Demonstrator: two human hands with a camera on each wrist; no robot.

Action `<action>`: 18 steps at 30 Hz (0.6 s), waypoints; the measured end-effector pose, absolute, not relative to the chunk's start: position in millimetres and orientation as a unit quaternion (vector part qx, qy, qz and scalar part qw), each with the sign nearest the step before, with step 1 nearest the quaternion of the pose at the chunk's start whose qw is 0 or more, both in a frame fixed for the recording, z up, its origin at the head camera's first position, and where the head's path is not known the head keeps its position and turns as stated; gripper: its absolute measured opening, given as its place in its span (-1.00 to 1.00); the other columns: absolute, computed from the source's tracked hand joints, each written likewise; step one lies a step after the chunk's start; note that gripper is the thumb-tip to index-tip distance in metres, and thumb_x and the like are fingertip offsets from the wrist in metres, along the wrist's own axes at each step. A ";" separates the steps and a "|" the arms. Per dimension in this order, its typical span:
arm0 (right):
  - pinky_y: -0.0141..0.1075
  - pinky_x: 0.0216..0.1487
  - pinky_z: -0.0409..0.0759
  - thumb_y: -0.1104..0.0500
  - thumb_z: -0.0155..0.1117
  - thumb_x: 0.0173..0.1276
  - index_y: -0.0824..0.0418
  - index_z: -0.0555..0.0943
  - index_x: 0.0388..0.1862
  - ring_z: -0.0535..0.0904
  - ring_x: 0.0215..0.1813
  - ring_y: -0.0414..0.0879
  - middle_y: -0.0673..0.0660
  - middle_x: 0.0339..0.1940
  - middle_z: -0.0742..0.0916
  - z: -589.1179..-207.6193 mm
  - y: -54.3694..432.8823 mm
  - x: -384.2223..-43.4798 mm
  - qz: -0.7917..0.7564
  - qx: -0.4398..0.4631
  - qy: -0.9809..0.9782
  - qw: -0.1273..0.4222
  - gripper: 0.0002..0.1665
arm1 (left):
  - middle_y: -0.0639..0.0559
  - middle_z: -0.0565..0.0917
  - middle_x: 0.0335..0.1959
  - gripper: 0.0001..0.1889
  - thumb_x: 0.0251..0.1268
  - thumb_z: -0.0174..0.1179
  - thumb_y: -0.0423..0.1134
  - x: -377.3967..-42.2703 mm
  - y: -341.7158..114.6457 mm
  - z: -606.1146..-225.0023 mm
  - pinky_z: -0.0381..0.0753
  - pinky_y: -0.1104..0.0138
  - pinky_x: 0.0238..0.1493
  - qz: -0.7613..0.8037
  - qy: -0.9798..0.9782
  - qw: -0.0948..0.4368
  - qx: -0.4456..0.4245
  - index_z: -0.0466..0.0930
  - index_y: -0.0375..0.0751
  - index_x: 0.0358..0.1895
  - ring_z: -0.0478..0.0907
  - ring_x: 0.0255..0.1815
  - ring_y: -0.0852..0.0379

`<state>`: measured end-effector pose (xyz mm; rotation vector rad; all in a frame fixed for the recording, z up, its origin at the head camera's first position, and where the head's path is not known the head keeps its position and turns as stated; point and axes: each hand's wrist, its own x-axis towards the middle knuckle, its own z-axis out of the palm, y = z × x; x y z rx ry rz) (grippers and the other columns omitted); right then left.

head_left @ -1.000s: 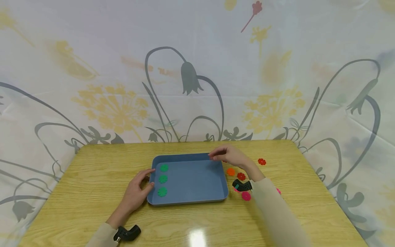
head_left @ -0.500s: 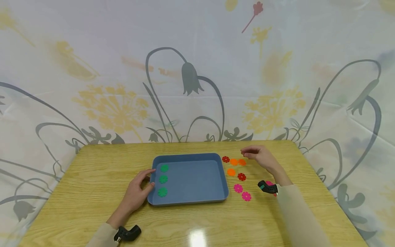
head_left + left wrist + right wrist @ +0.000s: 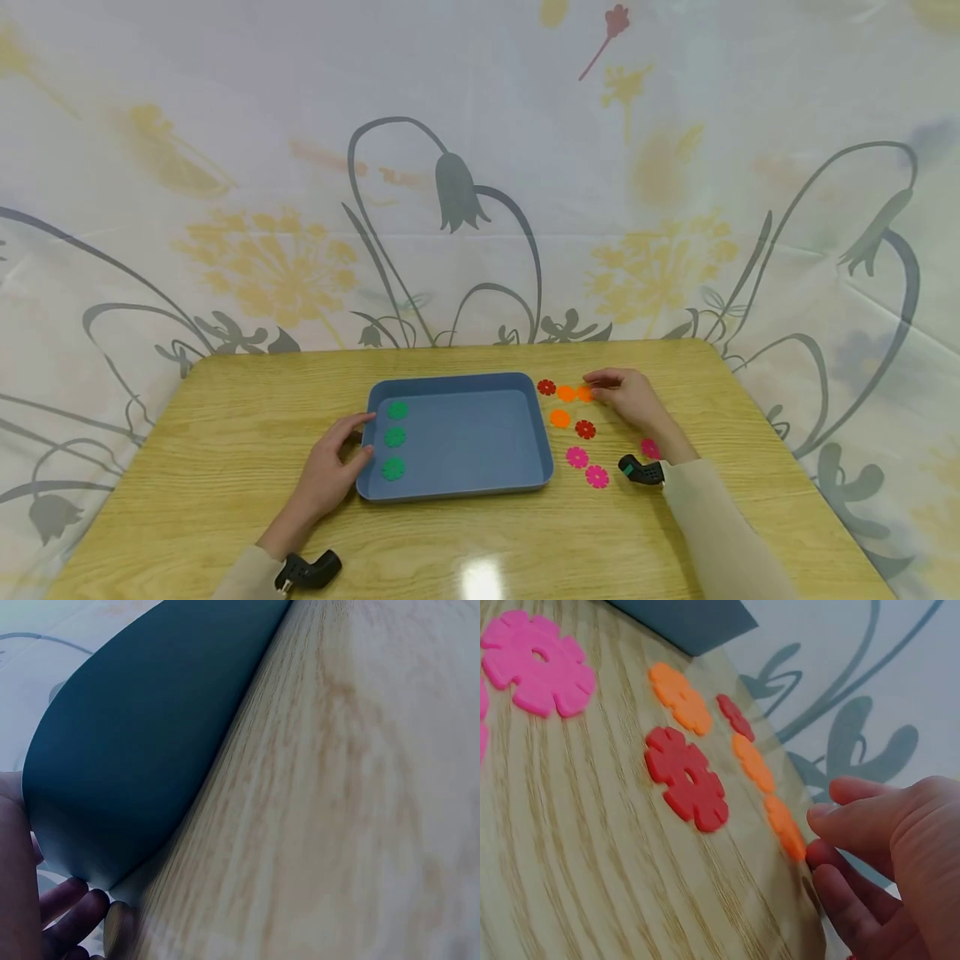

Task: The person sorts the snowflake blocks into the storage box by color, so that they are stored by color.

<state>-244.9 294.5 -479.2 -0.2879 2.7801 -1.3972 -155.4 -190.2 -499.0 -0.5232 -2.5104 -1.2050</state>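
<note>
A: What moved?
B: Right hand [image 3: 628, 397] dropped to the rightmost orange disc [image 3: 584, 393], outside the tray [image 3: 465, 437]; thumb and fingers parted, no pinch visible (contact unclear).
A: Meaning?
B: Disc was within reach, not yet lifted. Left hand [image 3: 330, 468] rested on the tray, thumb and forefinger spread.

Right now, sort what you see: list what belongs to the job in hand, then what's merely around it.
Seemingly in the job:
tray, left hand at its edge
green pieces, lined up inside
orange pieces, one by the right hand
red pieces and pink pieces, beside the tray

Merely around it:
table
patterned backdrop
black wrist devices
</note>
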 end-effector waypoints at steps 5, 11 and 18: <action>-0.05 0.03 0.46 0.29 0.34 0.19 0.26 0.66 -0.05 0.59 -0.04 0.07 0.14 -0.11 0.71 -477.7 287.4 -242.1 -0.435 -0.100 0.895 0.000 -0.68 | -0.01 0.50 0.11 -0.54 0.19 0.22 -0.37 -155.4 -189.6 -498.5 0.45 0.11 -0.14 -0.426 -0.874 0.149 -0.179 0.46 -0.16 0.20 0.49 -0.13 0.11; -0.07 0.02 0.48 0.32 0.33 0.19 0.26 0.66 -0.04 0.58 -0.01 0.07 0.17 -0.07 0.69 -478.0 282.6 -239.9 -0.438 -0.082 0.895 0.008 -0.68 | -0.01 0.50 0.11 -0.54 0.20 0.21 -0.36 -155.3 -190.6 -497.0 0.46 0.15 -0.15 -0.423 -0.877 0.147 -0.176 0.46 -0.15 0.21 0.50 -0.14 0.12; -0.06 -0.01 0.48 0.34 0.30 0.21 0.23 0.66 -0.02 0.56 -0.05 0.07 0.18 -0.06 0.67 -479.8 281.4 -241.3 -0.414 -0.077 0.907 0.013 -0.68 | 0.03 0.48 0.12 -0.53 0.22 0.20 -0.33 -154.9 -191.1 -497.6 0.47 0.17 -0.16 -0.425 -0.876 0.140 -0.181 0.44 -0.11 0.23 0.49 -0.13 0.15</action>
